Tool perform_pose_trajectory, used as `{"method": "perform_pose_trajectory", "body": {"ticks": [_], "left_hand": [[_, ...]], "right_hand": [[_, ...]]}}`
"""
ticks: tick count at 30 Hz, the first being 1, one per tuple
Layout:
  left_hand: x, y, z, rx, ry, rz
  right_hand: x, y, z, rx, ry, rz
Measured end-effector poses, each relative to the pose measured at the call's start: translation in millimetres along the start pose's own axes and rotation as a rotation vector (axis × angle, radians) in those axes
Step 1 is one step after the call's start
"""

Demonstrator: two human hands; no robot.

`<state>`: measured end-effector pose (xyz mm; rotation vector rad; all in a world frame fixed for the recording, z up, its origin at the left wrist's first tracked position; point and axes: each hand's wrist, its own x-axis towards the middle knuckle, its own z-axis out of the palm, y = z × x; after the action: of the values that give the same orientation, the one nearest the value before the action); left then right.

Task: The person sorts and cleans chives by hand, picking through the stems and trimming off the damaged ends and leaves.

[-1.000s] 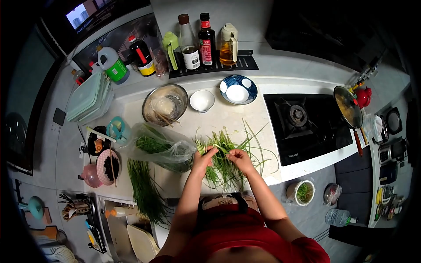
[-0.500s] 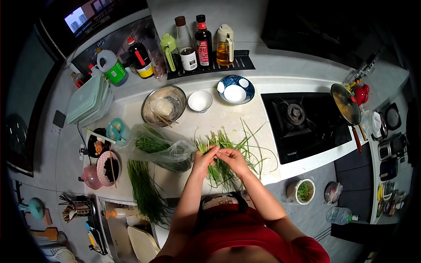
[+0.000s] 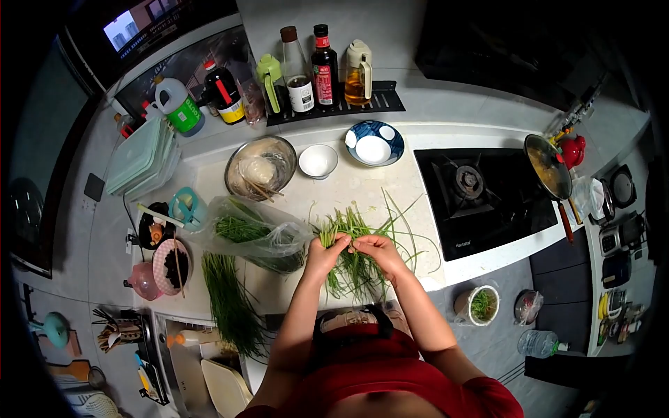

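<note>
My left hand (image 3: 326, 256) is closed around a small bunch of green chives (image 3: 329, 235), their pale ends pointing away from me. My right hand (image 3: 380, 253) is beside it, thumb and fingers pinched on chive stalks close to the left fingertips; exactly how many is too small to tell. Under and between both hands lies a loose pile of chives (image 3: 359, 277) on the pale counter (image 3: 293, 198), with stray blades spread to the right. A neat bundle of chives (image 3: 226, 296) hangs over the counter's front edge at left. A clear plastic bag (image 3: 282, 230) holds more chives.
Behind stand a metal bowl (image 3: 237, 153) with dough and chopsticks, a white bowl (image 3: 318, 161) and a blue patterned bowl (image 3: 394, 150). A gas stove (image 3: 488, 223) is at right, the sink (image 3: 185, 369) at lower left. A bin (image 3: 463, 304) with green scraps stands on the floor.
My right hand has shifted slightly right, so a small gap shows between the fingertips of my two hands. The left hand stays almost in place, still around its bunch.
</note>
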<state>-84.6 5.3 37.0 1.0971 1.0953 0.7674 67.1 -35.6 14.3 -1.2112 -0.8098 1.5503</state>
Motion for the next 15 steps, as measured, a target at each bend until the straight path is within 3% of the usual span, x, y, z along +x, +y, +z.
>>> {"method": "perform_pose_trajectory", "body": {"ticks": [3, 10, 15], "left_hand": [[13, -22, -5, 0.080, 0.064, 0.176], [15, -22, -7, 0.140, 0.031, 0.253], [15, -19, -12, 0.125, 0.004, 0.118]], "right_hand": [[-2, -3, -5, -0.034, -0.005, 0.010], [-2, -2, -7, 0.045, 0.006, 0.061], [-2, 0, -6, 0.125, 0.036, 0.054]]}}
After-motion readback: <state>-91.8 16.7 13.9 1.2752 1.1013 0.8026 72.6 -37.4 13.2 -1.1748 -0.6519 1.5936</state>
